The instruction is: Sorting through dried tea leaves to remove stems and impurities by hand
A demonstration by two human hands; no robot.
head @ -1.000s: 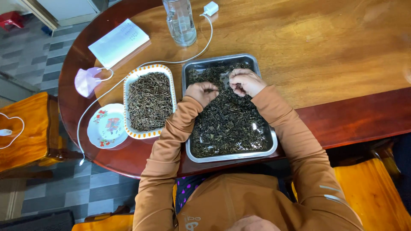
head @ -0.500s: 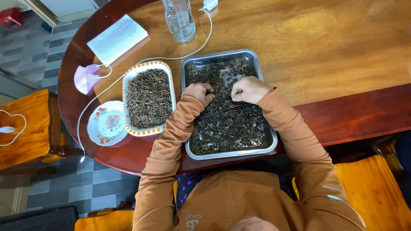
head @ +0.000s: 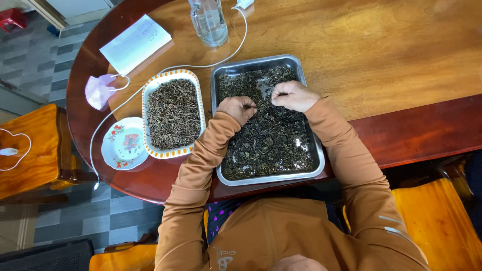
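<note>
Metal tray [head: 316, 165] sits at table edge; open wood beyond, to its right. Left hand [head: 238, 108] & right hand [head: 293, 95], both pinched narrow on dried leaves [head: 266, 145] inside. 1 oval dish [head: 146, 125], 1 saucer [head: 108, 150] left of tray.

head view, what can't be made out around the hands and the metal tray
- Left hand and right hand: fingers curled under, so any pinched leaves are hidden.
- Metal tray: its floor is buried under dark dried leaves.
- Glass bottle: top cut off by the frame's upper edge.
</note>
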